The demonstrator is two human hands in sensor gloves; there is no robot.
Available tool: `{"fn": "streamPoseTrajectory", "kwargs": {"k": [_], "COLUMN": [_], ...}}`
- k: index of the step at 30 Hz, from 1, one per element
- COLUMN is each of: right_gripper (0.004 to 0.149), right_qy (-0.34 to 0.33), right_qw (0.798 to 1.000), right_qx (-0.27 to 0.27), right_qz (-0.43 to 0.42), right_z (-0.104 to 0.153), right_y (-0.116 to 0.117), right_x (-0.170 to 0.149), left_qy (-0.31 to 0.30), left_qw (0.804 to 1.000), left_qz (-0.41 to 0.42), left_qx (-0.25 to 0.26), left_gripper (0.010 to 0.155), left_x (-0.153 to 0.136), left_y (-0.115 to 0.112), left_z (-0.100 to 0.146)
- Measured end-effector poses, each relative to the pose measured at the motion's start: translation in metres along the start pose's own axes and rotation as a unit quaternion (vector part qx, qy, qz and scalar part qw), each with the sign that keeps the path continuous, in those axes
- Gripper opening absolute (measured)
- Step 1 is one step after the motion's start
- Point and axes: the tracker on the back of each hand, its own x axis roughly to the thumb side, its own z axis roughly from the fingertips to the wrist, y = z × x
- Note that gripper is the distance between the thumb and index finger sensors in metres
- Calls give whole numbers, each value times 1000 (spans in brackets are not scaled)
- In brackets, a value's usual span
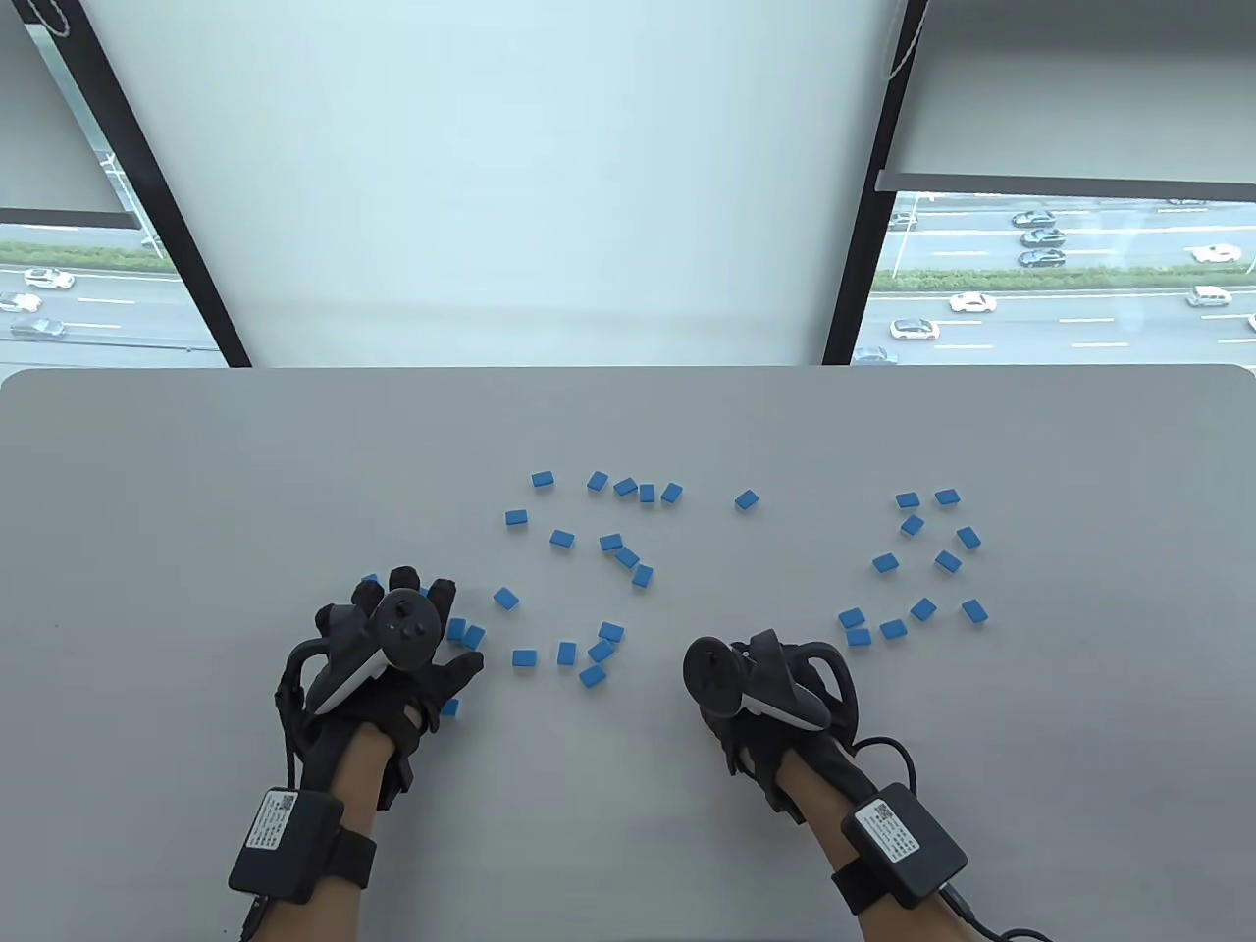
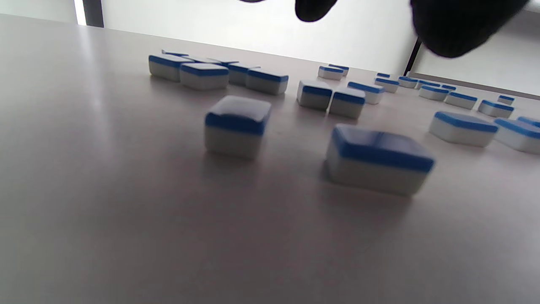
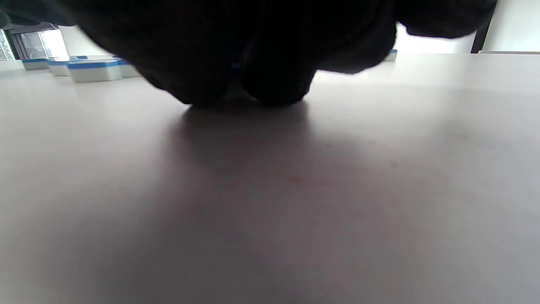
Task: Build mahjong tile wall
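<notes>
Blue tiles (image 1: pixel 560 538) lie scattered beyond the left hand's (image 1: pixel 392 648) spread fingers (image 1: pixel 404 581); right hand's (image 1: pixel 760 702) fingers hidden.

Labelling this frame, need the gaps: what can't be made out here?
- Right hand fingers: tracker covers them in the table view; only dark blur in the right wrist view, so grip unknown.
- Tiles under the left hand: partly covered, table view.
- Tile faces: all turned down.
</notes>
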Motion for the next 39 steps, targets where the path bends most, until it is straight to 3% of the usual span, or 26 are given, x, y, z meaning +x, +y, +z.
{"fn": "streamPoseTrajectory", "kwargs": {"k": [11, 18, 22, 27, 32, 39], "right_gripper": [63, 61, 59, 58, 60, 62], "right_qy": [0, 64, 128, 199, 264, 292], "right_qw": [1000, 985, 967, 957, 956, 952], "right_qx": [-1, -110, -162, -172, -111, -88], "right_qz": [-30, -116, -150, -119, -60, -24], "right_z": [1, 26, 41, 42, 31, 20], "right_y": [-7, -59, -72, -66, -42, -22], "right_x": [-3, -54, -91, -118, -136, -144], "left_qy": [2, 4, 2, -1, 1, 2], "left_qw": [1000, 1000, 1000, 1000, 1000, 1000], "left_qz": [-1, 5, 4, 3, 5, 3], "left_qx": [-1, 0, -3, -2, -5, -7], "left_gripper": [86, 86, 86, 86, 86, 86], "left_x": [0, -2, -1, 0, -1, -1], "left_y": [0, 1, 0, 0, 0, 0], "left_z": [0, 1, 1, 1, 1, 1]}}
